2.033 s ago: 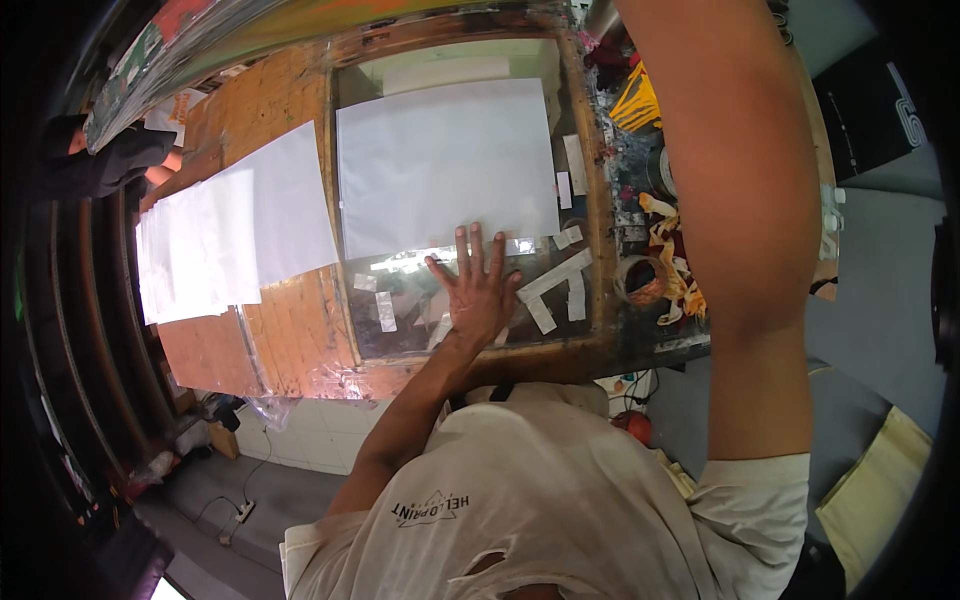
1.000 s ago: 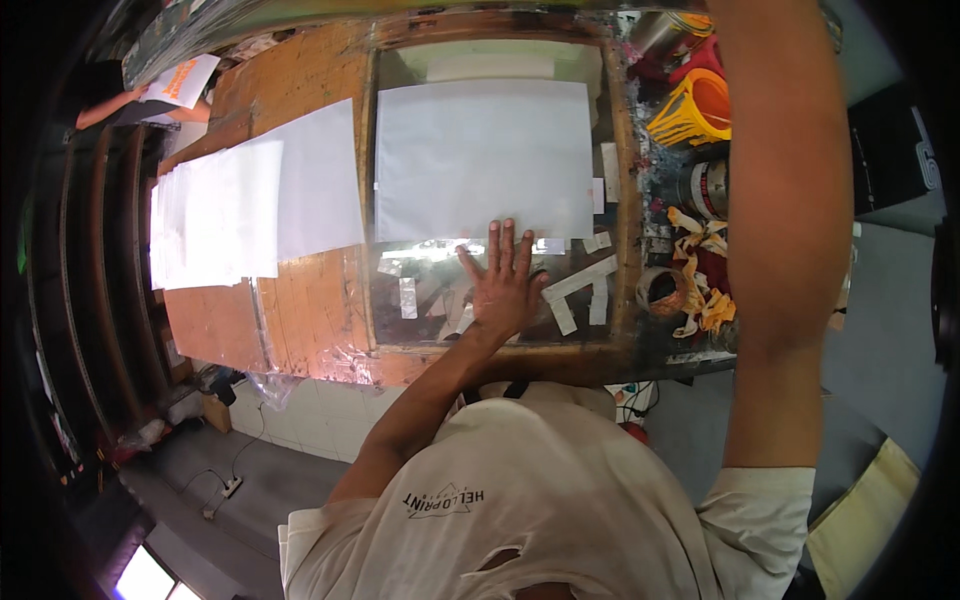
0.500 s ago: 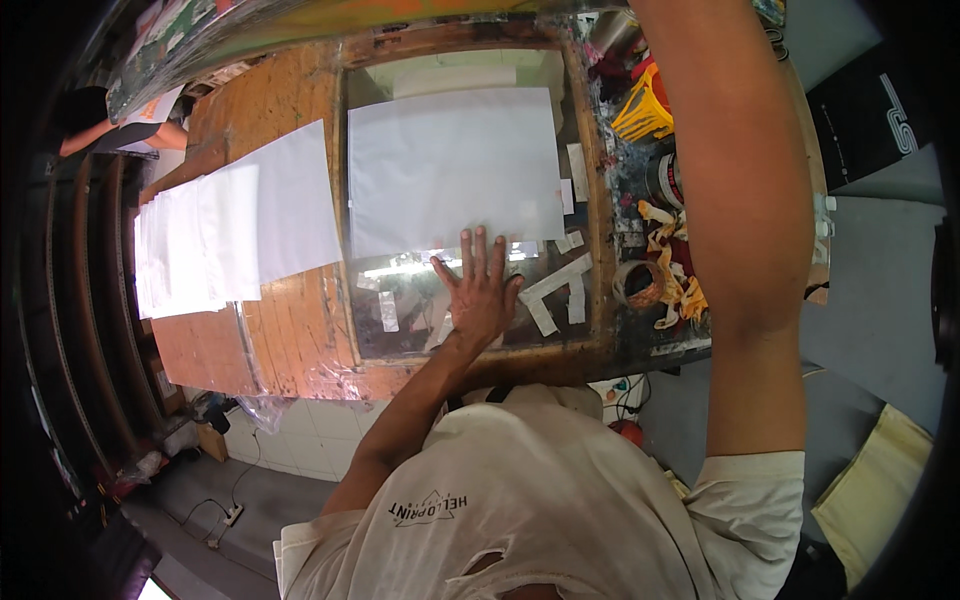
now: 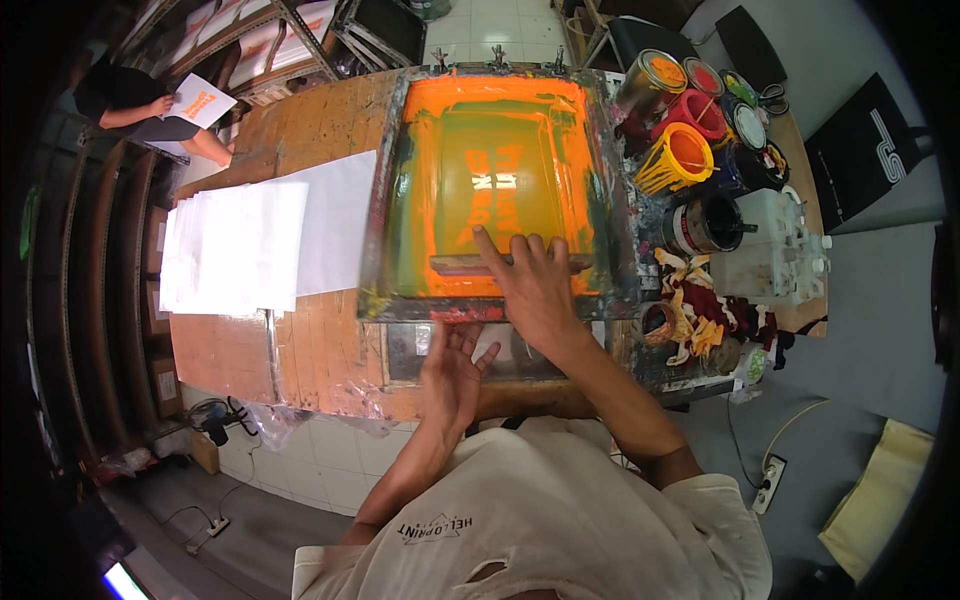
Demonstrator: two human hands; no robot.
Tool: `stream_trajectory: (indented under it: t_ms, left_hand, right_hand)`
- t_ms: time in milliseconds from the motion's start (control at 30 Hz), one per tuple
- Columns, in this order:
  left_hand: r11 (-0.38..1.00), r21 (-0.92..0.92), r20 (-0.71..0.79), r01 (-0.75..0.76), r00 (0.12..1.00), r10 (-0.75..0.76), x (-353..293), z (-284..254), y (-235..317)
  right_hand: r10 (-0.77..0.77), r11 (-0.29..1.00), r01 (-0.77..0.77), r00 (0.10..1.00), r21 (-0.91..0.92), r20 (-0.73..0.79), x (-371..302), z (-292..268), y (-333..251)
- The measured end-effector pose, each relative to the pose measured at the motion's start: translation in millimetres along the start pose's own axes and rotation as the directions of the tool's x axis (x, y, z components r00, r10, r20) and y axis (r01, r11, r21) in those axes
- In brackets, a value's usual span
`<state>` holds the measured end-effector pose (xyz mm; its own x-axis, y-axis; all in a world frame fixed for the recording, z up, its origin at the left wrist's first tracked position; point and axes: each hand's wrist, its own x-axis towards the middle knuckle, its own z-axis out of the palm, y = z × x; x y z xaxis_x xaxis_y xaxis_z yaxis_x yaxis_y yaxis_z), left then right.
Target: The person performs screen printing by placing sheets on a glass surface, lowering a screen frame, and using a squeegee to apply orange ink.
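A screen-printing frame (image 4: 395,308) with green mesh, smeared with orange ink, lies in front of me over the printing board. My right hand (image 4: 535,285) grips a squeegee (image 4: 456,266) resting across the near part of the mesh; its index finger points forward. Palm up, my left hand (image 4: 452,368) is at the frame's near edge, fingers stretched and their tips partly hidden there. Pale lettering shows through the middle of the mesh. The white sheet that lay on the board is covered by the frame.
White paper sheets (image 4: 235,250) lie stacked left of the frame. On the right stand ink cans (image 4: 655,75), an orange-yellow tub (image 4: 688,148), a black can (image 4: 705,222), a clear plastic container (image 4: 770,250) and stained rags (image 4: 700,300). Another person (image 4: 130,105) holds a printed sheet at far left.
The screen frame has come down over the white sheet. My left hand has left the board for the frame's near edge. My right arm has come down, its hand now on the squeegee.
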<state>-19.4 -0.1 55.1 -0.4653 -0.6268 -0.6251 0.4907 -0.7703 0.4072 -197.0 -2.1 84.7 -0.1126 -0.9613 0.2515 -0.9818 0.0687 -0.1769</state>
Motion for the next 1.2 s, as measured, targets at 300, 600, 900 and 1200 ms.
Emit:
stream_trajectory:
  t_ms: [300,600,900,1200]
  left_hand:
    - [0.975,0.134,-0.213,0.178,0.966,-0.147,47.1,-56.1,-31.6]
    - [0.973,0.148,-0.284,0.179,0.95,-0.132,49.8,-39.1,-23.9]
    - [0.964,0.149,-0.367,0.222,0.917,-0.154,47.1,-25.0,-17.8]
    - [0.967,0.111,-0.321,0.229,0.929,-0.183,47.6,-40.2,-16.8]
  right_hand:
    - [0.06,0.997,-0.066,0.991,0.046,0.122,-28.3,86.8,22.6]
    - [0.029,0.999,-0.029,1.0,-0.043,-0.012,21.2,110.3,51.0]
    - [0.075,0.993,-0.079,0.996,-0.09,-0.051,181.7,146.5,139.3]
    - [0.1,0.981,-0.11,0.992,-0.159,-0.072,219.7,141.8,217.0]
